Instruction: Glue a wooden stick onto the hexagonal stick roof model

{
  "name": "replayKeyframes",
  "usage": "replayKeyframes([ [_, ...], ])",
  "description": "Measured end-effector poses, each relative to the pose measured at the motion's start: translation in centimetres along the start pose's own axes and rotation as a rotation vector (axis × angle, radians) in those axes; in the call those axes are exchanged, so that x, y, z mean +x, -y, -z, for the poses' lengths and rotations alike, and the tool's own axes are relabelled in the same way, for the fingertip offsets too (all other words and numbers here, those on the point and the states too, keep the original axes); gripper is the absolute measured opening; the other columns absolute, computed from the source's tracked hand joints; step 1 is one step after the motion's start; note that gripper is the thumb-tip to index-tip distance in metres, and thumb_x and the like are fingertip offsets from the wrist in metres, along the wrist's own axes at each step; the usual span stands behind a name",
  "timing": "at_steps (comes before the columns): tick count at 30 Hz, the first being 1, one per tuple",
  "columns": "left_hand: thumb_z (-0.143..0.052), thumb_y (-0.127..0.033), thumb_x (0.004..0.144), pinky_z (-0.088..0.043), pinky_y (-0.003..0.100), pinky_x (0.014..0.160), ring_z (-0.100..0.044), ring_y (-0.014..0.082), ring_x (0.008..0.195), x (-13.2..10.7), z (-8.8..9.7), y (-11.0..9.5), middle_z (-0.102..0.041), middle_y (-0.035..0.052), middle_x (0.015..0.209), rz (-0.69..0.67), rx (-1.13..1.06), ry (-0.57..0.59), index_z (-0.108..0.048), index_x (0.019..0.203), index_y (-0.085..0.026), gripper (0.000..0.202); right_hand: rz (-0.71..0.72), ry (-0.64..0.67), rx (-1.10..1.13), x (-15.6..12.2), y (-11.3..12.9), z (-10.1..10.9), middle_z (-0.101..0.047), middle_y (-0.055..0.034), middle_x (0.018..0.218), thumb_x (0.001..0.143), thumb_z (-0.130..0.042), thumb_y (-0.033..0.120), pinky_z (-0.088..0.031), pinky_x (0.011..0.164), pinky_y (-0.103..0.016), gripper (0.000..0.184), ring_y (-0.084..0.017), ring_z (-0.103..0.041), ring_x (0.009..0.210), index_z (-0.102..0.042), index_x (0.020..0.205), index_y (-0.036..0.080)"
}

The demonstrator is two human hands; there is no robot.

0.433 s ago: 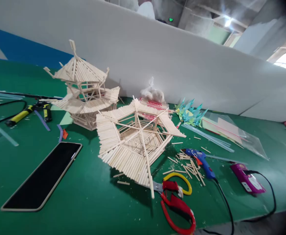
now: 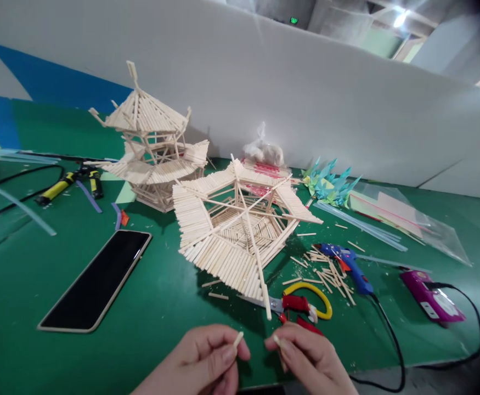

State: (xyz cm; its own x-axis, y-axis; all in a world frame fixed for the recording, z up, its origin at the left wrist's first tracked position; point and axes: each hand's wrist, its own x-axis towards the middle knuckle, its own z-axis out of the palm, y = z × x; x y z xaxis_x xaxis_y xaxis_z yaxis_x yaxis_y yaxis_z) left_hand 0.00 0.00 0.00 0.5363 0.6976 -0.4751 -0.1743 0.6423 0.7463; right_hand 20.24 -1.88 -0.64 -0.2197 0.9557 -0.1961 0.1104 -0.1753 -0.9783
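Low in the head view, my left hand [image 2: 207,356] pinches a short wooden stick [image 2: 238,339] between thumb and forefinger. Across a small gap, my right hand [image 2: 305,354] pinches another short wooden stick [image 2: 277,340]. Just beyond both hands stands a stick-built pavilion [image 2: 219,269] with a partly covered, six-sided roof and crossing beams over its open middle. Scissors [image 2: 295,303] with red and yellow handles lie beneath its near corner, partly hidden by my right hand. A finished-looking stick pavilion [image 2: 149,118] with a pointed roof stands at the back left.
A blue glue gun [image 2: 349,263] lies by loose sticks [image 2: 334,277] on the right, near a purple power box [image 2: 431,296] with a cable. A phone [image 2: 95,282] lies at left, yellow-black pliers-like tool [image 2: 65,186] behind. Teal paper folds [image 2: 332,181] sit by the wall.
Both hands have come into view at the bottom, each pinching a short stick. The camera view has shifted, so the tabletop things appear further right and slightly higher.
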Motion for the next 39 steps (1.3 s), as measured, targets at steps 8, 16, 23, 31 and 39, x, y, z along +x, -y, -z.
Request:
replayKeyframes([
  [8,-0.06,-0.04,0.076,-0.026,0.019,0.043,-0.04,0.0064,0.038,-0.1,-0.3,0.9,-0.057,-0.0047,0.043,-0.037,-0.086,-0.092,-0.059,0.081,-0.017,0.024,0.237,-0.159,-0.159,1.8,-1.4,-2.3,-0.062,-0.0054,0.077,0.084,-0.052,0.032,-0.045,0.065,-0.027,0.02,-0.018,-0.058,0.072,-0.07,0.085,0.022],
  [16,-0.035,-0.037,0.089,-0.039,0.021,0.045,-0.049,0.012,0.043,0.1,2.7,1.1,-0.056,-0.003,0.049,-0.221,0.598,-0.339,-0.051,0.073,-0.02,0.028,0.05,-0.224,-0.065,2.6,-3.1,-4.9,-0.063,-0.0053,0.067,0.081,-0.052,0.048,-0.045,0.054,-0.024,0.035,-0.017,-0.056,0.062,-0.067,0.088,0.017],
  [23,-0.044,-0.027,0.084,-0.041,0.043,0.063,-0.056,0.0291,0.066,1.0,5.8,0.5,-0.063,0.0107,0.066,-0.465,1.455,-0.548,-0.065,0.068,-0.017,0.028,-0.091,-0.305,0.277,3.2,-2.3,-6.6,-0.064,-0.0037,0.06,0.064,-0.066,0.057,-0.044,0.046,-0.022,0.047,-0.012,-0.053,0.048,-0.066,0.08,0.014],
  [31,-0.053,-0.022,0.08,-0.05,0.04,0.065,-0.062,0.0273,0.071,0.8,7.0,0.7,-0.068,0.0111,0.077,-0.561,1.551,-0.62,-0.065,0.093,-0.014,0.019,-0.128,-0.291,0.386,3.2,-2.1,-6.6,-0.066,-0.0043,0.064,0.058,-0.073,0.053,-0.045,0.046,-0.023,0.044,-0.012,-0.057,0.05,-0.064,0.078,0.015],
  [39,-0.052,-0.03,0.082,-0.049,0.025,0.059,-0.062,0.0184,0.063,-1.8,3.4,0.2,-0.063,0.0026,0.067,-0.473,0.987,-0.473,-0.064,0.071,-0.02,0.019,-0.146,-0.237,0.504,3.5,-1.9,-7.2,-0.065,-0.0022,0.063,0.053,-0.079,0.049,-0.045,0.043,-0.021,0.048,-0.012,-0.06,0.048,-0.06,0.081,0.015],
])
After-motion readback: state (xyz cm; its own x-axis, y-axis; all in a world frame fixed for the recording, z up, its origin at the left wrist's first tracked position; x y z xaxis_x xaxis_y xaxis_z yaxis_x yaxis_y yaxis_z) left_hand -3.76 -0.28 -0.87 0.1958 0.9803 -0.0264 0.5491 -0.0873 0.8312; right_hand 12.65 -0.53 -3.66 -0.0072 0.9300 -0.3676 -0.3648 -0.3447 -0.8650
